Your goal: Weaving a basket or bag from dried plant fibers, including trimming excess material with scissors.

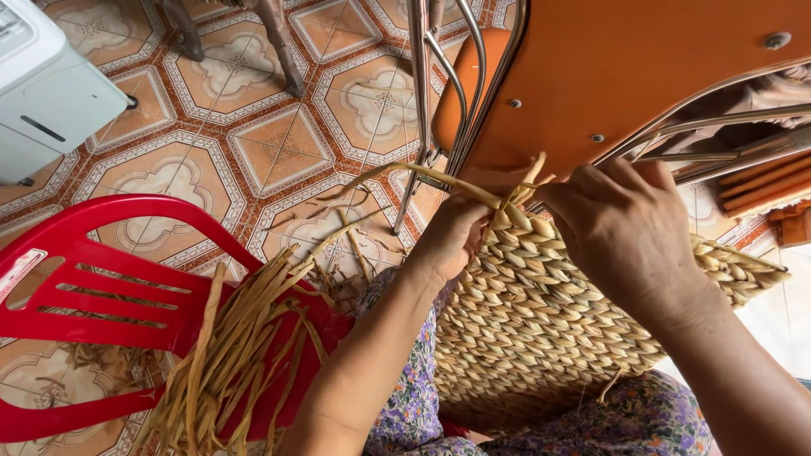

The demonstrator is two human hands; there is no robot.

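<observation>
A half-woven straw basket [541,312] of pale braided fibre rests on my lap, its rim up near the orange chair. My left hand [448,241] pinches a long straw strand [405,173] that runs off to the left from the rim. My right hand [621,228] lies on the top edge of the weave, fingers curled around the loose strand ends [524,190] sticking up there. Both hands meet at the same spot on the rim.
A bundle of loose straw [236,363] lies across a red plastic chair [93,287] at the left. An orange chair with a metal frame [625,76] stands close in front. A white appliance [42,93] sits at upper left on the patterned tile floor [279,143].
</observation>
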